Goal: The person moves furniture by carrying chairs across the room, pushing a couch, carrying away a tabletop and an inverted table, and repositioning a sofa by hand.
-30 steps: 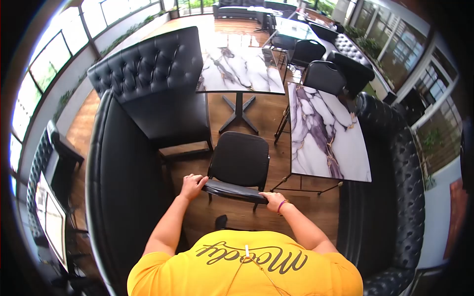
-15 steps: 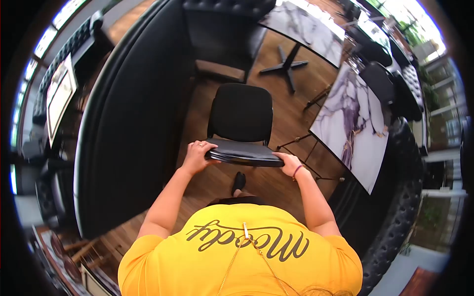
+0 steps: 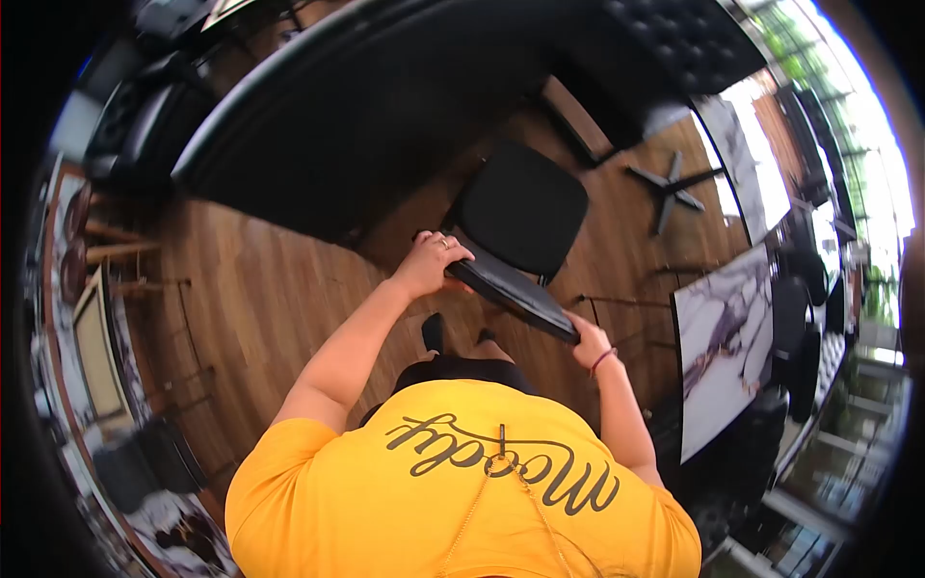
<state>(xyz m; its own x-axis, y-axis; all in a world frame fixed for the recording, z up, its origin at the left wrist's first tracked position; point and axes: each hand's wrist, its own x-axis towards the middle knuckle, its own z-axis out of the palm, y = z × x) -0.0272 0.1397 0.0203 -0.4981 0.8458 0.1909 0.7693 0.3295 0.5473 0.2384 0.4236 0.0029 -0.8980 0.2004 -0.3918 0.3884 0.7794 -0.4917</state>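
A black chair stands in front of me, its padded seat [image 3: 525, 207] on the far side and its backrest [image 3: 511, 292] nearest to me. My left hand [image 3: 432, 263], with a ring on one finger, is wrapped round the backrest's left end. At the other end, my right hand [image 3: 590, 345] grips the backrest, fingers partly hidden; a bracelet circles that wrist. Seen from above, the backrest slants down to the right. Most of the chair's legs are hidden beneath it.
A long black bench [image 3: 337, 125] curves across the far left side. Marble-patterned tables [image 3: 723, 337] stand to the right, near a black pedestal base [image 3: 670, 188]. Wooden floor [image 3: 260, 289] runs on my left, with a framed table [image 3: 101, 356] beyond it.
My view has swung to the left, so bench and tables appear rotated and shifted right. The chair has turned with my hands and now slants; both hands have kept their hold on the backrest.
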